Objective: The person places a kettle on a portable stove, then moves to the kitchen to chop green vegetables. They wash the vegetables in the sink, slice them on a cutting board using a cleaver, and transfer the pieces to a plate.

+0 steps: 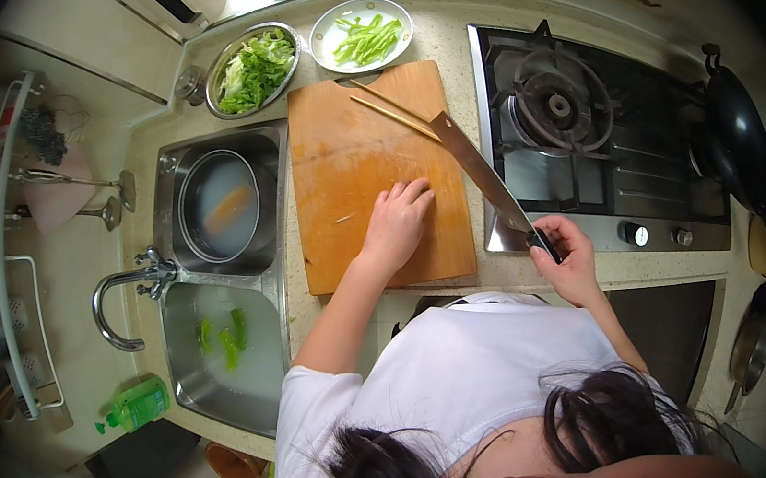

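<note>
My right hand grips the black handle of a long-bladed kitchen knife. Its blade slants up and left from beside the hob to above the board's right edge. My left hand lies palm down on the wooden cutting board, fingers slightly spread; what is beneath the palm is hidden. Two wooden chopsticks rest on the board's upper part, their lower ends meeting the blade in view. A small pale scrap sits left of my left hand.
Behind the board are a metal bowl of chopped greens and a plate of sliced green pepper. On the left, a double sink holds a pot with an orange item in cloudy water, plus green pepper pieces. A gas hob stands right.
</note>
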Tool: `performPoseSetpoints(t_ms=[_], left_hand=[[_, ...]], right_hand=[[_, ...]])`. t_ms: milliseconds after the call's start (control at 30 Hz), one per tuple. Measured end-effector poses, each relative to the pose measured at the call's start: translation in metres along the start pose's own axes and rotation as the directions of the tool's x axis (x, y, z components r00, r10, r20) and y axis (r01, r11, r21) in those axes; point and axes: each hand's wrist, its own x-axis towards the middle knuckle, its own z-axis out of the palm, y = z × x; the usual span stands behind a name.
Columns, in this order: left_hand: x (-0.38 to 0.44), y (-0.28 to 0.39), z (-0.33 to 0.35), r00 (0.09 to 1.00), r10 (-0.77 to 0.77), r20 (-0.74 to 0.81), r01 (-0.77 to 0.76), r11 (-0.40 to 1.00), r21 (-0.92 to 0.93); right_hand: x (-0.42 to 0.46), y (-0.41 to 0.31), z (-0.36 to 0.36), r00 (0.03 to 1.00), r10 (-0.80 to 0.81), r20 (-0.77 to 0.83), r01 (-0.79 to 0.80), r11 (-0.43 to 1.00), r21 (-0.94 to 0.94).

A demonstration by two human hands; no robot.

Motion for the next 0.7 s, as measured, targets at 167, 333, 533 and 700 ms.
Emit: performPoseSetpoints(t_ms=[167,333,533,700], left_hand=[[-0.025,-0.002,-0.001,0.975,-0.221,0.036,0.222,0.974,-0.041],[0.028,-0.039,-0.007,0.964,-0.176,-0.198,0.167,0.984,-0.061],[0.149,-0.115,-0.054,0.823,-0.357,-0.441,0.280,0.932,-0.232],[0.123,-0.103,-0.047,0.680,-0.504,-0.533,0.260,0.845,-0.467]], right_hand=[[0.009,-0.003,-0.008,1.000,-0.002,0.006,0.002,0.999,0.042],[0.013,-0.001,-0.027,0.998,-0.053,0.035,0.052,0.998,0.021],[0.013,0.001,-0.034,0.994,-0.018,0.110,0.011,0.998,0.063],[0.014,0.009,-0.034,0.963,0.045,0.265,-0.064,0.996,0.064]])
